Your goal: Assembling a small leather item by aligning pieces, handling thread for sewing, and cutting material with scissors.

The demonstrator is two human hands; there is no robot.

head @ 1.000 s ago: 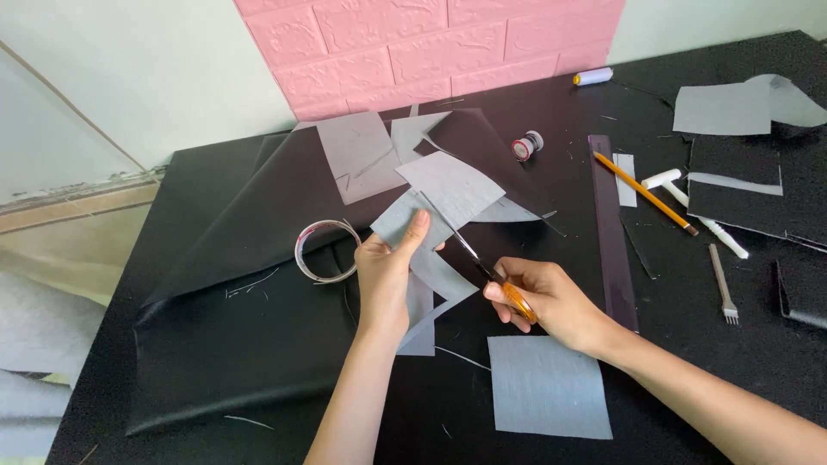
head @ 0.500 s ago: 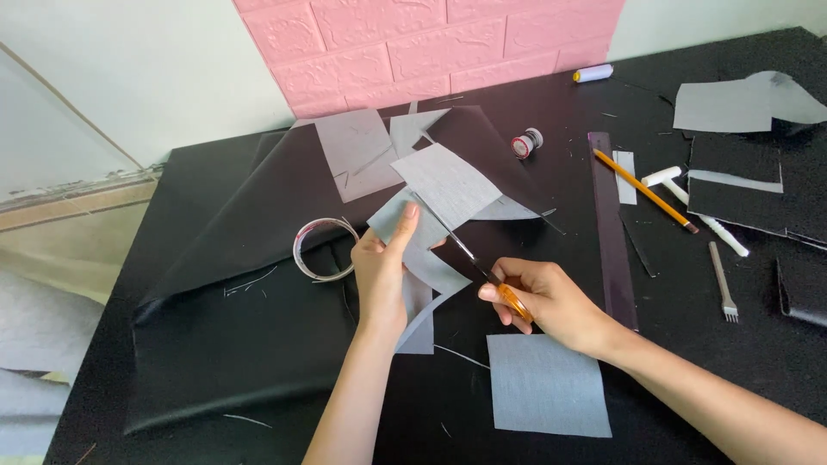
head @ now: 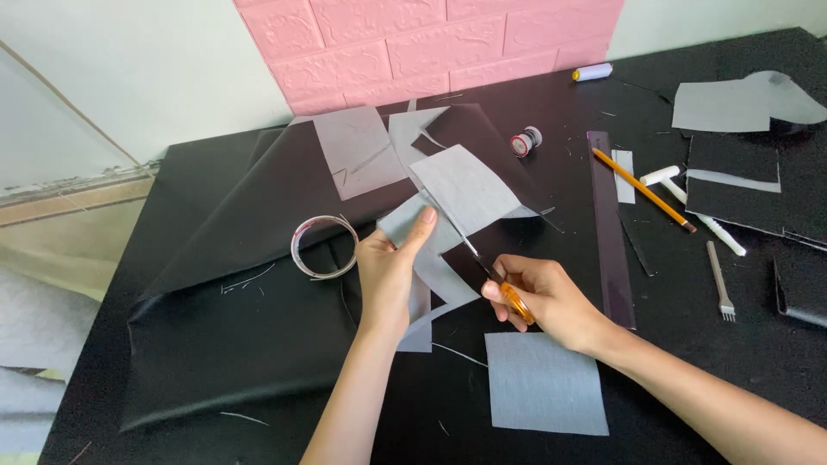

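Black table [head: 706, 362] against a pink brick wall [head: 431, 43], draped with black sheet [head: 224, 258]. At centre, grey fabric [head: 469, 185] lifted off the sheet, pinched by left hand [head: 389, 271] at its lower left edge, thumb up across the front. Just right of that, right hand [head: 547, 297] clenched through orange scissors [head: 493, 277], blades running up into the fabric from below. Tape roll [head: 324, 247] lying just left of the left hand. Loose grey rectangle [head: 543, 383] flat below the right wrist. Ruler [head: 610, 226] and pencil [head: 642, 189] to the right, well apart from the fabric.
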